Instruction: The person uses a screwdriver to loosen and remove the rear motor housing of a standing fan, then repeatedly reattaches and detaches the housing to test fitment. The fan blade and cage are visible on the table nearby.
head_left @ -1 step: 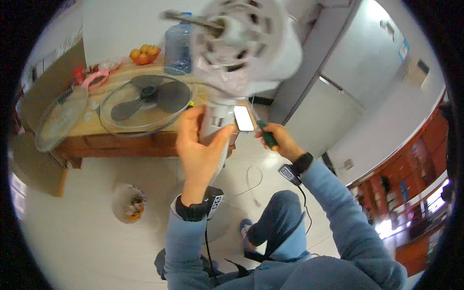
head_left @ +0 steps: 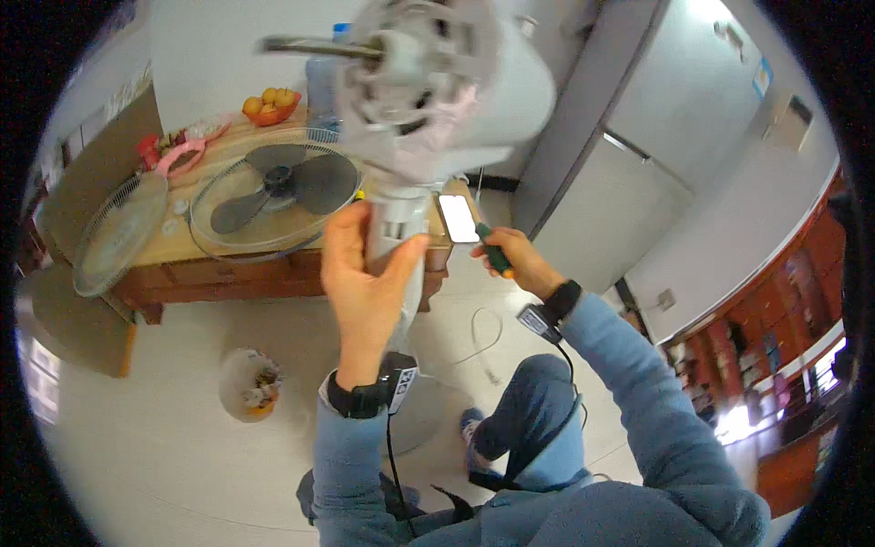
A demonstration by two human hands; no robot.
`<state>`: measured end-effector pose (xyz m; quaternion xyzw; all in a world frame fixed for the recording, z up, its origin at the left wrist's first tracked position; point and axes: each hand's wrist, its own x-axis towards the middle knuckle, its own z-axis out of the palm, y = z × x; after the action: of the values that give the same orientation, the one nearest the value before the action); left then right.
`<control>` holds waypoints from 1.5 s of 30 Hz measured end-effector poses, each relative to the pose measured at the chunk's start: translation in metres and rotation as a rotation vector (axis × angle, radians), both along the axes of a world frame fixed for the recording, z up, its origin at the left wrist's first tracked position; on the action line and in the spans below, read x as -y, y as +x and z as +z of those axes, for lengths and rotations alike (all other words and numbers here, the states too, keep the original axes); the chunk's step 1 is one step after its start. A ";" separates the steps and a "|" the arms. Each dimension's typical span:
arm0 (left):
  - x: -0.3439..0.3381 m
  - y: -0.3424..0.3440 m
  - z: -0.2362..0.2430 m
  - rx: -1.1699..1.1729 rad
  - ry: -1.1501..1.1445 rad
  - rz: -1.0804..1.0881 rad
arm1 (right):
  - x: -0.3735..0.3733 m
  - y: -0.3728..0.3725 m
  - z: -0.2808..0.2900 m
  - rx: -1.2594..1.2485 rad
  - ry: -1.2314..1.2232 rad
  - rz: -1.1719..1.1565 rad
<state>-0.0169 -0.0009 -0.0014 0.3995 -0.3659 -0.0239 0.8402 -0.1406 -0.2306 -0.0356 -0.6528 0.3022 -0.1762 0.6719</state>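
Observation:
The white motor head (head_left: pixel 510 91) of a standing fan rises in front of me, its bare metal shaft (head_left: pixel 314 46) sticking out to the left. My left hand (head_left: pixel 363 283) is closed around the white neck (head_left: pixel 398 219) just under it. To the right, my right hand (head_left: pixel 529 263) grips a screwdriver (head_left: pixel 494 251) by its green handle with an orange end; its shank is hard to make out. Behind my left hand, the dark fan blade (head_left: pixel 324 187) lies on a round wire guard on the wooden table (head_left: pixel 200 284).
A phone (head_left: pixel 458 219) with a lit white screen lies on the table's right end. Another wire guard (head_left: pixel 118 237) leans at the left. Farther back are a fruit bowl (head_left: pixel 272 118) and a blue water jug (head_left: pixel 322 91). A waste bin (head_left: pixel 235 383) and a white cord (head_left: pixel 492 342) are on the floor.
The fan's motor head has shifted a little left, and its shaft now points more level. My left hand has moved slightly left with the neck. The screwdriver stays in my right hand.

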 end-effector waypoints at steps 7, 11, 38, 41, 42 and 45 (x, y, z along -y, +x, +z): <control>-0.008 -0.009 0.002 -0.028 0.097 0.090 | 0.011 0.077 -0.062 -0.029 -0.061 -0.024; -0.006 -0.007 -0.002 -0.080 0.119 0.070 | 0.040 0.138 -0.088 0.029 -0.327 -0.021; -0.001 0.000 -0.001 0.103 0.045 0.055 | -0.134 0.009 0.235 0.114 -0.866 0.104; -0.001 0.002 -0.001 0.155 -0.043 0.152 | -0.147 0.012 0.244 0.023 -0.867 0.086; -0.001 0.001 -0.001 0.154 -0.035 0.153 | -0.151 0.012 0.245 0.002 -0.875 0.106; 0.002 0.001 -0.001 0.143 -0.024 0.131 | -0.159 0.015 0.249 -0.032 -0.876 0.149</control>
<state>-0.0157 -0.0030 -0.0022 0.4133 -0.3982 0.0639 0.8164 -0.1253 -0.0719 0.2133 -0.8985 0.1615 -0.2288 0.3380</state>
